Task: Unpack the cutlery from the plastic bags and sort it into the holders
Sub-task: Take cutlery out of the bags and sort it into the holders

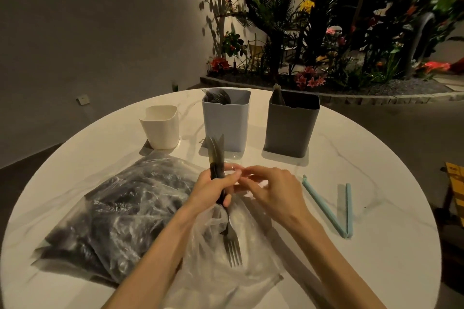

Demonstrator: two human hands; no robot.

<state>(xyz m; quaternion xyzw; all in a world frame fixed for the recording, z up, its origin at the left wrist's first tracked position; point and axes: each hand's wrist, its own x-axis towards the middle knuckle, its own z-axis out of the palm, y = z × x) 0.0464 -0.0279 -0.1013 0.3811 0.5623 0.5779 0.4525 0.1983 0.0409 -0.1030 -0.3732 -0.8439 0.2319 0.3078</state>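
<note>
My left hand (213, 189) grips a bundle of dark cutlery (216, 155) upright above the table; a fork (232, 246) points down from its lower end, tines toward me. My right hand (271, 189) pinches thin clear plastic beside the left fingers. A clear plastic bag (226, 273) lies crumpled under both hands. A large bag full of dark cutlery (113, 211) lies to the left. Three holders stand behind: a white one (160, 128), a light blue one (227, 123) with forks and spoons inside, and a dark grey one (291, 128) with a piece sticking out.
Everything sits on a round white marble table (376, 158). A light blue bag clip (336, 208) lies open in a V at the right. Plants and flowers fill a bed beyond the table. A yellow object shows at the right edge.
</note>
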